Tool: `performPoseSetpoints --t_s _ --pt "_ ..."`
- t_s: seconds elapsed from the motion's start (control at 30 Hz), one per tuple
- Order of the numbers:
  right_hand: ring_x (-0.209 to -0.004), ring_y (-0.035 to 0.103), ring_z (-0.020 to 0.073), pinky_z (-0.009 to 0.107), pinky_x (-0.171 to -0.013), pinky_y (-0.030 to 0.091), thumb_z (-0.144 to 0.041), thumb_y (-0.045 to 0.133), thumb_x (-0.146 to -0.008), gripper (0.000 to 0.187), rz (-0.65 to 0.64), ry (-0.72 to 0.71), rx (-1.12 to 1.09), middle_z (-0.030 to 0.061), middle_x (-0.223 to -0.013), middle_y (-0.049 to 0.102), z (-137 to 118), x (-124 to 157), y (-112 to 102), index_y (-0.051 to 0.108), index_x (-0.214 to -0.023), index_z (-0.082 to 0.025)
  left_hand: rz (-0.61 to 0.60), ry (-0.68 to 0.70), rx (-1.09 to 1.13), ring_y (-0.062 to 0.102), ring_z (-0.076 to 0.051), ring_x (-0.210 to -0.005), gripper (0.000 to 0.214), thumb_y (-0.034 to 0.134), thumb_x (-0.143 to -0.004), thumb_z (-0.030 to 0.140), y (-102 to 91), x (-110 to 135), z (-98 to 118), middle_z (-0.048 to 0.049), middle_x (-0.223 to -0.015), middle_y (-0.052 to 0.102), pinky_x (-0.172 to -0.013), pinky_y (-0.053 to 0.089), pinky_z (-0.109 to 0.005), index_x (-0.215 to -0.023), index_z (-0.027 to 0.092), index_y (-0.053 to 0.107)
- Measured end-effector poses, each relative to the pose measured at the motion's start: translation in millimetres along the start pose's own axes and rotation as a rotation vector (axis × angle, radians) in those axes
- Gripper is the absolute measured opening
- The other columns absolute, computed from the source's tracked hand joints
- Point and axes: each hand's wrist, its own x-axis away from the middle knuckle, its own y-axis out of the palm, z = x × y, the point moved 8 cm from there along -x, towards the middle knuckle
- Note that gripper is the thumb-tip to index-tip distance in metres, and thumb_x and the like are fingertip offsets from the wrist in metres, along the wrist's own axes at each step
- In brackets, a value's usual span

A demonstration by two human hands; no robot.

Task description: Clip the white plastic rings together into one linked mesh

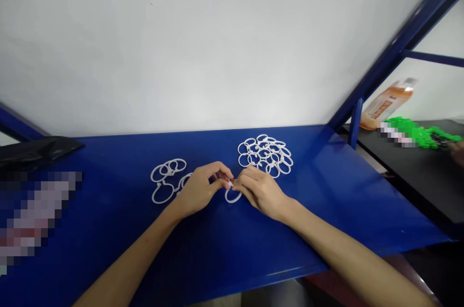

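Observation:
My left hand (203, 186) and my right hand (259, 187) meet near the middle of the blue table. Between their pinched fingertips is a white ring (233, 200), its small top part gripped from both sides and its loop hanging toward me. Left of my left hand lie several white rings (163, 193), some linked or overlapping, and my hand partly hides the nearest ones. Just beyond my right hand is a larger pile of white rings (264, 153) with small knobs on them. Fine detail of the held joint is covered by my fingers.
The blue table (119, 234) backs onto a white wall, with blue frame bars at both sides. A black plastic bag (39, 148) lies at the left. On a black table (420, 171) at right are an orange bottle (389, 105) and a bright green bundle (422, 132).

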Motion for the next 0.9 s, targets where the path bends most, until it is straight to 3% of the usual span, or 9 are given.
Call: performPoseSetpoints --t_s 0.33,0.43,0.5,0.6,0.7,0.8,0.9 --pt "-0.07 0.047 0.0162 0.029 -0.062 0.041 -0.016 0.035 -0.105 0.034 -0.033 -0.164 0.259 0.0054 -0.078 0.061 -20 2 -1 0.063 -0.085 -0.016 -0.04 -0.007 -0.069 0.061 -0.014 -0.07 0.016 0.059 -0.077 0.012 3.4 2 -1 0.0051 -0.074 0.069 -0.069 0.043 -0.026 -0.083 0.023 0.068" --pt "-0.069 0.05 0.0156 0.028 -0.06 0.041 -0.02 0.037 -0.105 0.035 0.04 -0.114 0.259 0.0047 -0.076 0.063 -13 0 -6 0.064 -0.083 -0.016 -0.028 -0.014 -0.102 0.059 -0.014 -0.069 0.008 0.059 -0.085 0.025 4.2 1 1 0.0046 -0.075 0.068 -0.067 0.042 -0.026 -0.085 0.023 0.067" --pt "-0.073 0.055 0.0151 0.027 -0.062 0.044 -0.025 0.042 -0.105 0.03 0.129 -0.011 0.235 0.0049 -0.081 0.066 -2 -1 -13 0.066 -0.088 -0.016 -0.005 -0.003 -0.123 0.057 -0.014 -0.067 0.021 0.054 -0.092 0.038 5.2 1 3 0.0037 -0.074 0.066 -0.066 0.042 -0.026 -0.084 0.022 0.066" --pt "-0.083 0.062 0.0148 0.025 -0.068 0.049 -0.029 0.05 -0.102 0.021 0.23 0.134 0.19 0.006 -0.096 0.069 15 0 -21 0.067 -0.098 -0.019 -0.029 0.084 -0.126 0.057 -0.015 -0.074 0.036 0.045 -0.097 0.046 11.9 2 12 0.0019 -0.078 0.065 -0.071 0.043 -0.027 -0.079 0.021 0.063" --pt "-0.087 0.064 0.0159 0.027 -0.073 0.052 -0.032 0.052 -0.101 0.019 0.232 0.194 0.123 0.0072 -0.1 0.067 24 1 -22 0.068 -0.1 -0.02 -0.047 0.152 -0.147 0.058 -0.015 -0.081 0.031 0.048 -0.098 0.04 15.0 3 15 0.0015 -0.083 0.064 -0.077 0.044 -0.028 -0.077 0.021 0.061" --pt "-0.09 0.064 0.0176 0.032 -0.078 0.055 -0.029 0.055 -0.098 0.023 0.18 0.178 -0.009 0.0083 -0.107 0.065 24 1 -21 0.063 -0.118 -0.021 0.062 0.227 -0.28 0.055 -0.016 -0.08 0.03 0.048 -0.099 0.037 5.6 3 11 0.0012 -0.08 0.061 -0.076 0.044 -0.029 -0.076 0.021 0.061" --pt "-0.091 0.063 0.017 0.035 -0.082 0.056 -0.024 0.056 -0.095 0.038 0.102 0.133 -0.155 0.0085 -0.115 0.062 19 -1 -19 0.052 -0.133 -0.022 0.143 0.41 -0.499 0.053 -0.019 -0.083 0.03 0.049 -0.099 0.04 3.0 8 15 -0.0006 -0.081 0.061 -0.083 0.042 -0.034 -0.08 0.021 0.062"
